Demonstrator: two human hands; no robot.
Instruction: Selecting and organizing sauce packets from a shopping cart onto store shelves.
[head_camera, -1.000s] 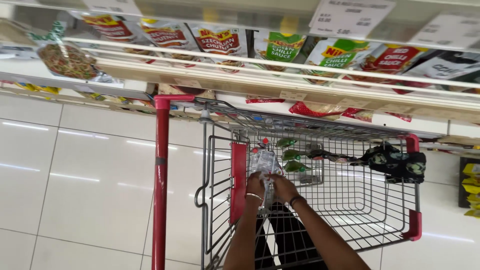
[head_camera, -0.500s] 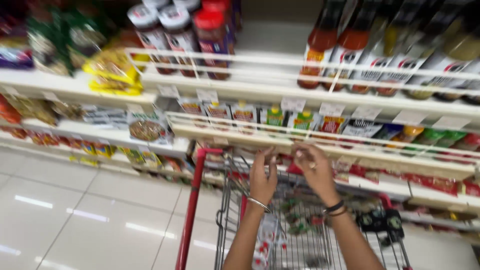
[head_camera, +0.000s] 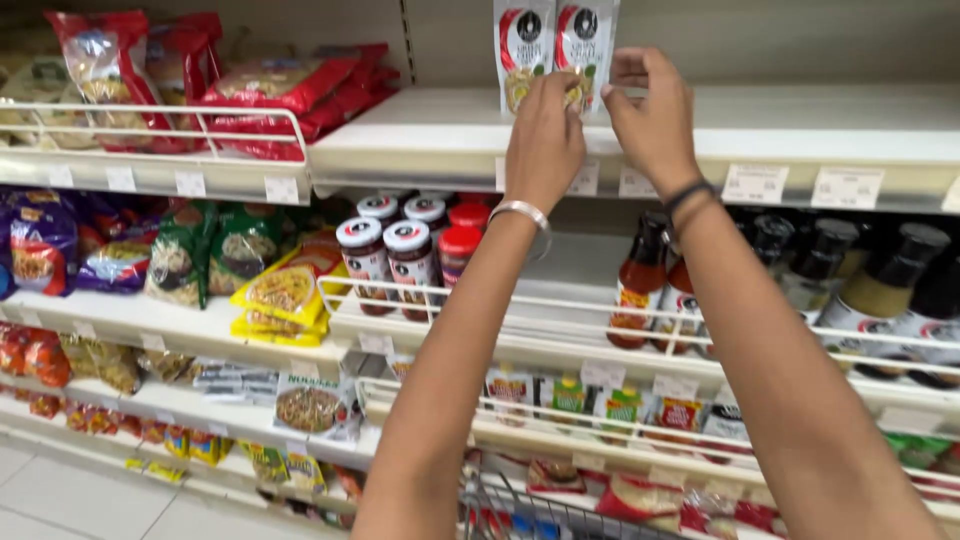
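Both my arms reach up to a high white shelf. My left hand grips the lower part of a white sachet with a red and green label, standing upright at the shelf's front edge. My right hand pinches the edge of a second matching sachet right beside it. The two packets stand side by side, touching. A metal bangle sits on my left wrist, dark bands on my right.
Red snack bags lie on the top shelf at left. Below are red-lidded jars, sauce bottles, dark-capped bottles and yellow and green packets. A wire cart's rim shows at the bottom.
My hands rose from inside the cart to the top shelf, and my view tilted upward from the cart to the shelves. The hands now hold two sachets.
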